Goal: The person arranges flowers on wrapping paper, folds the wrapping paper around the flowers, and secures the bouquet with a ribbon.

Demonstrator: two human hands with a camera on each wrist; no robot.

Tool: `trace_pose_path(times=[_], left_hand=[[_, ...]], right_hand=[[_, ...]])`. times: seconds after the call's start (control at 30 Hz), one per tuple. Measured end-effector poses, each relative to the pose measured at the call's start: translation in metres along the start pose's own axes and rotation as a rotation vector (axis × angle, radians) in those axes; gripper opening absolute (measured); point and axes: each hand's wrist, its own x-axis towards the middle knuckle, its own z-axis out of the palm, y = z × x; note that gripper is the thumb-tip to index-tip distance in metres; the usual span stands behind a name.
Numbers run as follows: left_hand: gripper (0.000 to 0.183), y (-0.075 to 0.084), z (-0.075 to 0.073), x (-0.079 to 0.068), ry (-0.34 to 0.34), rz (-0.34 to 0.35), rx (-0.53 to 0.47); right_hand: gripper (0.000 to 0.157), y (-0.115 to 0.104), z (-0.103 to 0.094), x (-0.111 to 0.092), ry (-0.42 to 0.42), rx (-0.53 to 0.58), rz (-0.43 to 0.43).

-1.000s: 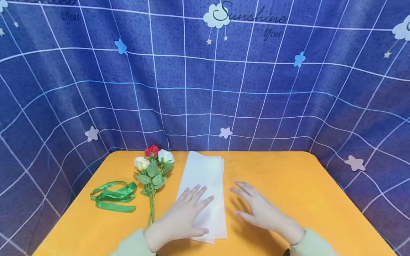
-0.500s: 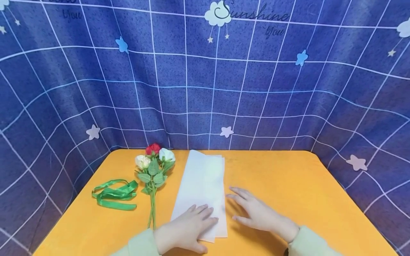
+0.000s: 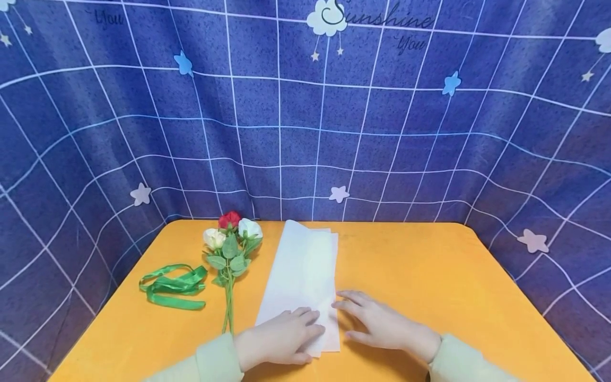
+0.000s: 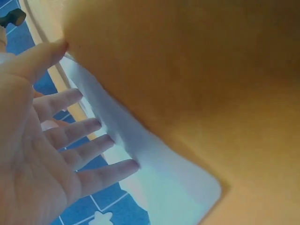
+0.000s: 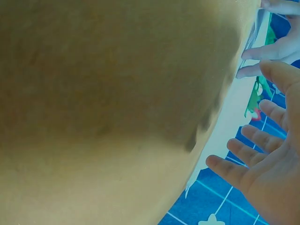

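Observation:
A folded sheet of white wrapping paper [image 3: 298, 270] lies lengthwise on the orange table, its layers slightly offset along the right side. My left hand [image 3: 286, 337] rests on the near part of the paper, palm down with fingers extended. In the left wrist view, the fingertips [image 4: 129, 167] of that hand meet the paper's surface, and the palm shows from below. Beside the paper's right edge, my right hand [image 3: 377, 323] hovers with spread, relaxed fingers and holds nothing. The right wrist view shows its fingers [image 5: 225, 171] apart, above their shadow on the table.
Left of the paper lie three artificial roses [image 3: 231, 254], red, white and cream, with green leaves and long stems. Farther left is a loosely coiled green ribbon [image 3: 176, 286]. A blue curtain [image 3: 300, 143] with a white grid and stars surrounds the table [image 3: 420, 265].
My left hand has slid toward the near end of the paper and its fingers have drawn closer together. My right hand has moved slightly nearer and left, up to the paper's right edge.

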Motion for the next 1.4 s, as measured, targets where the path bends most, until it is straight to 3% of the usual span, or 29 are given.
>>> trace_pose_path(times=[0.13, 0.2, 0.37, 0.47, 0.7, 0.9, 1.07, 1.4], left_hand=[[0.019, 0.001, -0.002, 0.004, 0.083, 0.033, 0.055], [0.014, 0.003, -0.005, 0.005, 0.106, 0.013, 0.056], [0.018, 0.005, -0.013, 0.005, 0.113, -0.148, -0.015], [0.02, 0.002, -0.017, 0.002, 0.166, -0.23, -0.064], [0.028, -0.008, -0.025, -0.009, 0.326, -0.311, -0.178], [0.027, -0.015, -0.029, -0.021, 0.469, -0.374, -0.183], [0.02, -0.019, -0.035, -0.032, 0.572, -0.422, -0.189], [0.015, -0.024, -0.05, -0.043, 0.707, -0.462, -0.104]], right_hand=[[0.055, 0.0, 0.0, 0.0, 0.01, -0.004, -0.03], [0.054, 0.001, 0.001, 0.0, 0.009, -0.004, -0.045], [0.049, 0.0, 0.004, 0.001, -0.017, -0.023, -0.069], [0.048, -0.003, 0.004, 0.003, -0.037, -0.052, -0.085], [0.053, -0.014, 0.006, 0.011, -0.158, -0.058, -0.172], [0.053, -0.016, 0.01, 0.012, -0.262, -0.044, -0.275], [0.053, -0.017, 0.003, 0.004, -0.329, -0.012, -0.24], [0.045, -0.009, -0.011, -0.014, -0.25, -0.025, -0.208]])
